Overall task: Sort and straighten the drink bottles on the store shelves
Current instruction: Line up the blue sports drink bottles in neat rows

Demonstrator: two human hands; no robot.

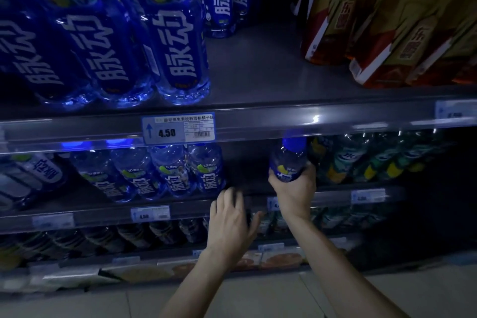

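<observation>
I read the frame from the shelving down to the hands. The top shelf (258, 77) spans the upper half: large blue bottles (178, 41) stand at upper left, yellow-and-red cartons (382, 33) at upper right, with a bare stretch between them. Below its price tag (178, 128), the middle shelf (180, 208) carries a row of small blue bottles (207, 170) at centre left and green-labelled bottles (361, 160) at centre right; a dark gap (245, 165) separates the two groups. My right hand (294, 188), right of frame centre, is closed around the lower body of one blue bottle (287, 160), which stands upright, cap just under the top shelf's edge, touching or just beside the green-labelled group. My left hand (229, 217), lower centre, holds nothing; its fingers are loosely curled at the middle shelf's front edge, below the gap. I judge the step in hand to be sorting: this bottle belongs with the blue row, not with the green. The next move calls for carrying it leftward across the gap, setting it down upright just beside the last blue bottle, label outward, and keeping the cap clear of the shelf above. The lighting is dim; the lower shelves are too dark to read.
</observation>
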